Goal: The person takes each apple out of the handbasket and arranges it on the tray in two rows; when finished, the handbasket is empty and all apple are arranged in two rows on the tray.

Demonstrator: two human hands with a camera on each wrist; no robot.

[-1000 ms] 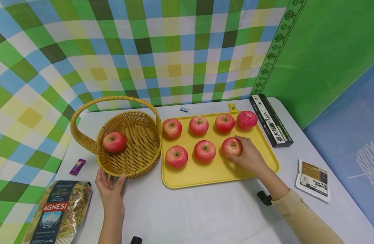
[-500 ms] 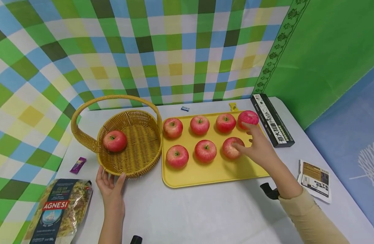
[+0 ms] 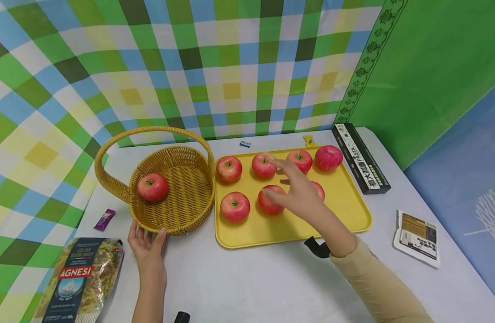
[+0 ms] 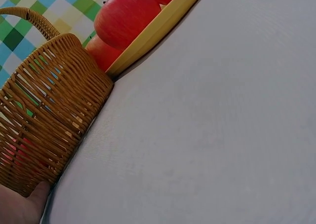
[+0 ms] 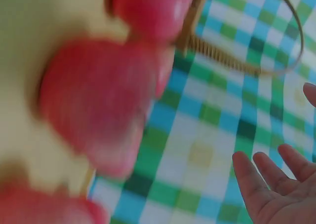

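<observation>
Against the near side of a round wicker basket [image 3: 182, 226] rests my left hand [image 3: 148, 258], its thumb [image 4: 37, 197] touching the lower wall in the left wrist view. One red apple [image 3: 152, 187] lies inside the basket at the left. My right hand [image 3: 297, 193] hovers with fingers spread above the yellow tray [image 3: 247, 237], holding nothing. Nearest to it is the middle front apple [image 3: 267, 204], partly covered by the thumb. Behind the hand, another front apple [image 3: 319, 190] is mostly hidden. Several more apples stand in the tray, including a front left one [image 3: 235, 207].
A bag of pasta [image 3: 75, 278] lies at the left, near a purple wrapped sweet [image 3: 104, 220]. Right of the tray are a black pasta box [image 3: 361, 159] and a white-edged packet [image 3: 417, 237]. A small blue packet [image 3: 245, 144] and a yellow one [image 3: 309, 140] lie behind.
My right hand has let go of the right front apple, which stays in the tray, and has moved left over the middle apples. The left hand stays at the basket.
</observation>
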